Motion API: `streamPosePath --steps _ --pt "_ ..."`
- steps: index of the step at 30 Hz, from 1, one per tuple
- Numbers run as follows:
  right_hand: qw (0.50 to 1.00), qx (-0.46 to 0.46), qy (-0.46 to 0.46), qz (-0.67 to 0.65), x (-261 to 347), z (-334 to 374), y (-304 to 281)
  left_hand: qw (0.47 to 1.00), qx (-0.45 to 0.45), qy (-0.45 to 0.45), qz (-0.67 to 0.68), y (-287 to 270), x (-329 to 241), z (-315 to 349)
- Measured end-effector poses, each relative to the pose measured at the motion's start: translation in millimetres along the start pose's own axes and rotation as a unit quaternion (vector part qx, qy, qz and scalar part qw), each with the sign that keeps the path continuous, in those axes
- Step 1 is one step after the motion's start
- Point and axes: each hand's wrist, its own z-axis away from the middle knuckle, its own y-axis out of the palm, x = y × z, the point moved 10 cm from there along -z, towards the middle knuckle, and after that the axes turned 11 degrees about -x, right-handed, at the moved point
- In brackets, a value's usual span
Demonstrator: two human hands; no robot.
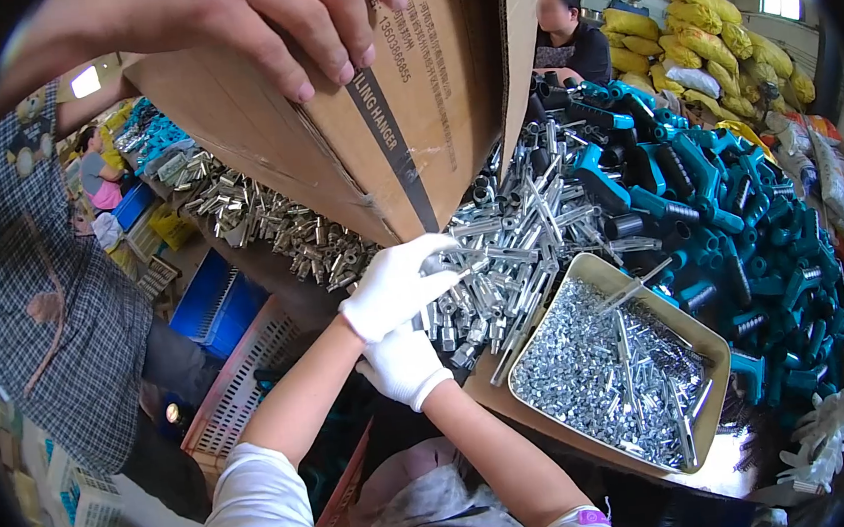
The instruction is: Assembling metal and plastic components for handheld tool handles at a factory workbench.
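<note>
Under tilted cardboard box (409,114), left hand (396,286) overlaps right hand (403,364); both grips unclear, fingertips hidden among metal tubes (511,246).

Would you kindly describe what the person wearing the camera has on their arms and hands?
Both the left hand and the right hand wear snug white fabric gloves ending at the wrist. The forearms are bare. Short white sleeves cover the upper arms, and a small purple tag or band shows at the edge of the right sleeve.
</note>
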Motion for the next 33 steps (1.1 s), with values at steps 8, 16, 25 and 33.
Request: streamPosePath --steps 8,16,25,33 --pt "0.993 0.003 -0.049 0.11 8 -2 -10 0.968 -0.168 -0.13 0.135 -64 82 56" --pt "0.99 0.031 -0.053 0.131 7 2 -11 0.871 -0.392 -0.172 0.243 -104 184 48" --pt "0.992 0.021 -0.049 0.114 6 0 -9 0.895 -0.414 -0.087 0.145 -107 194 38" --pt "0.992 0.023 -0.045 0.112 6 0 -7 0.904 -0.422 -0.061 0.031 -108 176 43"
